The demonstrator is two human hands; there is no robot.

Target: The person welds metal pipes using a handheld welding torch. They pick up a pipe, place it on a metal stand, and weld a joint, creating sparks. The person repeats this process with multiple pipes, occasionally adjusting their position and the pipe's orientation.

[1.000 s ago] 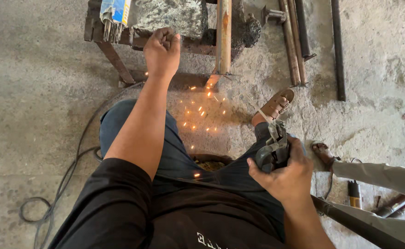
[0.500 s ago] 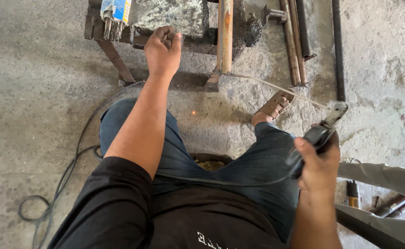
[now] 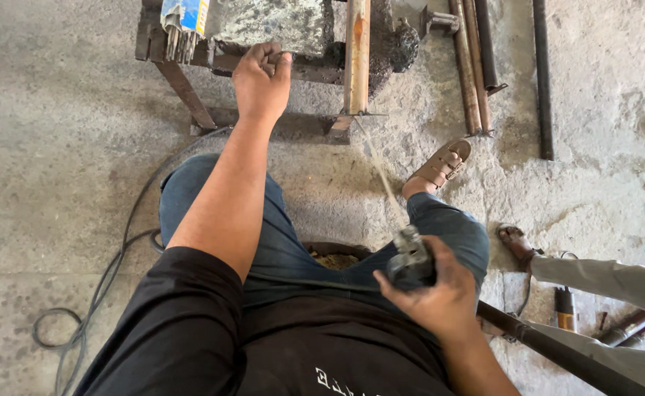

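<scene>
Right hand [image 3: 440,297] gripping electrode holder [image 3: 410,260], left hand [image 3: 261,77] fisted on stand [image 3: 183,84], fingertips hidden

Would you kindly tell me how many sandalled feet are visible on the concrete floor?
2: the brown sandal ahead of the person's right knee, and another person's sandalled foot at right. Others may be hidden.

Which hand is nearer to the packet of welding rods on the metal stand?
The left hand. It rests on the stand's edge, just right of the packet of welding rods. The right hand is far below, near the knee, gripping the electrode holder.
</scene>
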